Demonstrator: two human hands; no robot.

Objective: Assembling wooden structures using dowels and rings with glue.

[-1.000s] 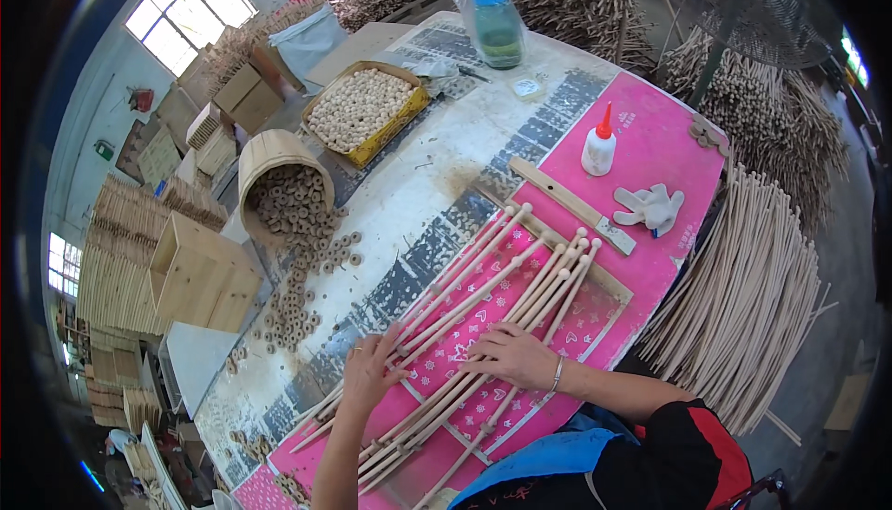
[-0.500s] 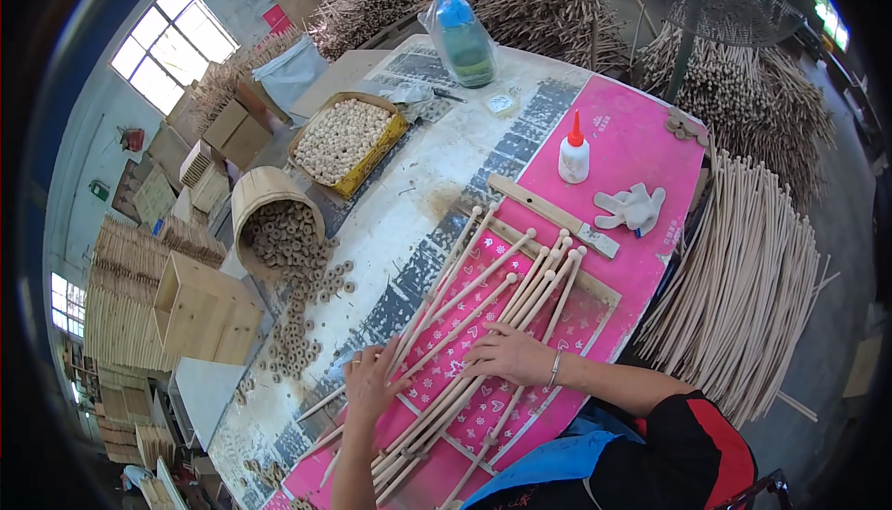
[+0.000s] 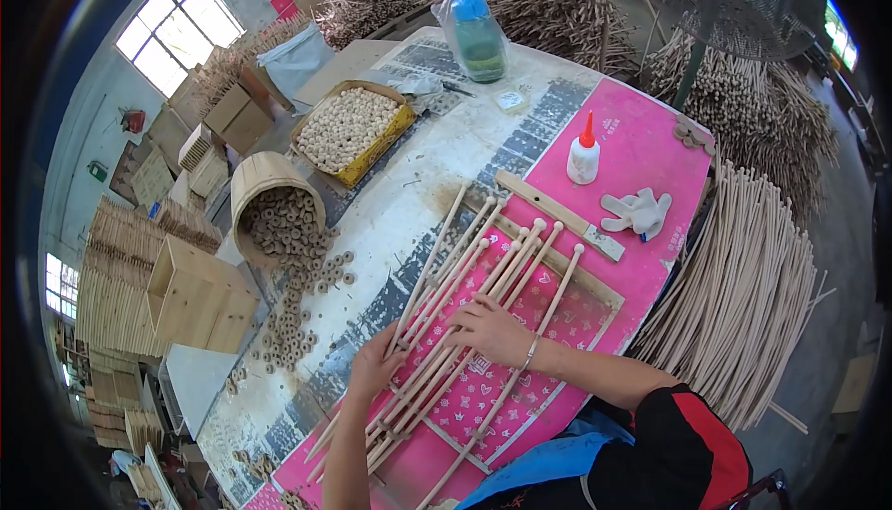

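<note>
In the lower centre, slim pale wooden sticks with round ball ends (image 3: 500,280) lie on the pink printed sheet (image 3: 641,124), long axes slanting from upper right to lower left. They pass beneath the right hand (image 3: 492,331), palm down and fingers half bent; whether it grips cannot be told. The left hand (image 3: 376,368) has fingers and thumb curled closed on the group's left edge, nearest the ball-less pale stick (image 3: 430,264). One separate ball-ended stick (image 3: 552,299) runs under the right wrist.

A flat pale wooden bar (image 3: 557,215) lies just beyond the ball ends; past it are a white red-nozzled bottle (image 3: 583,162) and a white glove (image 3: 638,213). Small brown rings (image 3: 288,333) scatter well left, clear of both hands.
</note>
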